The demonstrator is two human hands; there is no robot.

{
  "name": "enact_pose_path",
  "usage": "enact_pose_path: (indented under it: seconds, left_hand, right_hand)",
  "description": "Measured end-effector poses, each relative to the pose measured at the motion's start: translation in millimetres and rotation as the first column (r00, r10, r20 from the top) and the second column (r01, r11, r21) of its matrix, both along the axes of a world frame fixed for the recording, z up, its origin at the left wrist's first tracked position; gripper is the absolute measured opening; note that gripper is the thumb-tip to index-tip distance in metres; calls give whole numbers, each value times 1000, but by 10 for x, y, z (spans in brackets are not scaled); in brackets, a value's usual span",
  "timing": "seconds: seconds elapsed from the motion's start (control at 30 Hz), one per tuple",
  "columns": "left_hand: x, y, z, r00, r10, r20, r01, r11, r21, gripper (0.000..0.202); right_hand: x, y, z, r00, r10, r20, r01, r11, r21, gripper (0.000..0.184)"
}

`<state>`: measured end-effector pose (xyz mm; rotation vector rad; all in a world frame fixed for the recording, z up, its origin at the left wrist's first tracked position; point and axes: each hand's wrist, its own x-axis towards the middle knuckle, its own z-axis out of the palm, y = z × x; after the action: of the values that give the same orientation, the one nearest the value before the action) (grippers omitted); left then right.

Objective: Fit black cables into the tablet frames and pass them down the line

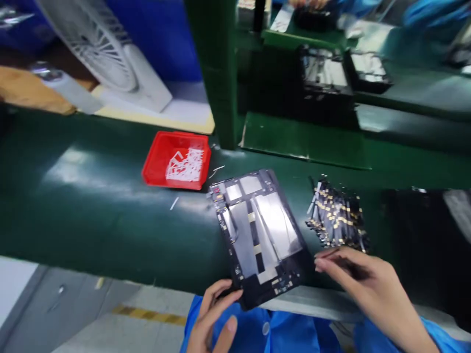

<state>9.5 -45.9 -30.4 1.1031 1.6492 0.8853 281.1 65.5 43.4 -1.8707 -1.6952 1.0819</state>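
Note:
An opened tablet (pixel 235 233), its inner boards, silvery battery panels and a black flat cable exposed, lies slanted on the green bench before me. By its lower left corner is my left hand (pixel 215 318); the fingertips meet the tablet's edge and the thumb stands apart. Thumb and forefinger of my right hand (pixel 364 282) are pinched together just right of the tablet's lower right corner. What that pinch holds, if anything, I cannot make out. Just beyond the right hand lies a pile of black flex cables (pixel 336 213) with gold-coloured patches.
A red bin (pixel 152 164) holds small white strips, and a loose strip (pixel 174 203) lies near it. A green post (pixel 219 73) rises behind the tablet. A fan (pixel 106 54) stands back left. Dark flat panels (pixel 419 235) lie right. Across the bench are opened devices (pixel 324 71) and a co-worker's hand.

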Motion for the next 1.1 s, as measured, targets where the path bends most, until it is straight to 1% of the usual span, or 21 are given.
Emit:
enact_pose_path:
  seconds: [0.07, 0.13, 0.2, 0.27, 0.4, 0.5, 0.57, 0.63, 0.7, 0.73, 0.77, 0.8, 0.83, 0.9, 1.0, 1.07, 1.1]
  left_hand:
    - [39, -36, 36, 999, -38, -19, 38, 999, -22, 36]
    - [57, -71, 41, 998, -60, -11, 60, 997, -42, 40]
    - [71, -109, 32, 997, -72, 14, 73, 996, -55, 45]
    - [93, -139, 26, 996, -84, 30, 85, 995, -55, 47]
    - [144, -159, 52, 995, -100, 28, 102, 992, -76, 45]
    - [137, -150, 35, 995, -83, 58, 88, 992, -92, 50]
    - [98, -135, -38, 987, -65, 148, 83, 989, -119, 55]
    - [46, -112, -152, 953, -22, 302, 73, 985, -159, 59]
    - [1, -84, -266, 894, 75, 442, 19, 979, -204, 56]
    - [-16, -69, -306, 864, 130, 486, -15, 972, -234, 54]
    - [-27, -52, -328, 844, 175, 507, -43, 965, -260, 51]
    - [-35, -32, -331, 835, 195, 514, -57, 960, -273, 48]
    - [-39, -8, -313, 840, 188, 510, -51, 961, -270, 45]
    - [-44, 55, -228, 885, 129, 447, -21, 971, -238, 38]
    - [-47, 187, -56, 972, -22, 234, 57, 988, -146, 21]
    - [-42, 283, 23, 990, -121, 72, 125, 990, -64, 11]
    - [-36, 329, 41, 989, -149, 11, 149, 988, -29, 8]
  right_hand:
    - [-335, -30, -27, 983, 107, -148, -109, 994, -8, 23]
    - [-644, -39, -77, 940, 231, -253, -246, 969, -31, 18]
    - [-868, -24, -130, 906, 323, -274, -352, 934, -62, 16]
    - [-988, 5, -165, 895, 386, -224, -414, 905, -95, 14]
    - [-1044, 50, -178, 895, 438, -85, -446, 884, -141, 14]
    - [-1048, 58, -182, 895, 443, -56, -447, 882, -152, 14]
    - [-1051, 54, -192, 898, 438, -51, -440, 886, -147, 13]
    - [-1051, 48, -201, 901, 430, -46, -432, 890, -142, 14]
    - [-1049, 46, -204, 904, 426, -44, -427, 894, -136, 14]
    - [-1049, 48, -202, 903, 427, -44, -429, 893, -134, 14]
    - [-1050, 51, -198, 901, 430, -46, -432, 891, -135, 14]
    - [-1051, 55, -192, 898, 437, -49, -439, 888, -139, 13]
    - [-1054, 59, -186, 895, 443, -53, -445, 883, -146, 13]
    - [-1062, 64, -178, 887, 457, -59, -461, 873, -159, 12]
    - [-1079, 45, -192, 879, 475, -43, -475, 865, -160, 13]
    - [-1091, 15, -219, 877, 480, -7, -476, 867, -146, 14]
    - [-1096, -2, -233, 877, 479, 13, -473, 870, -137, 15]
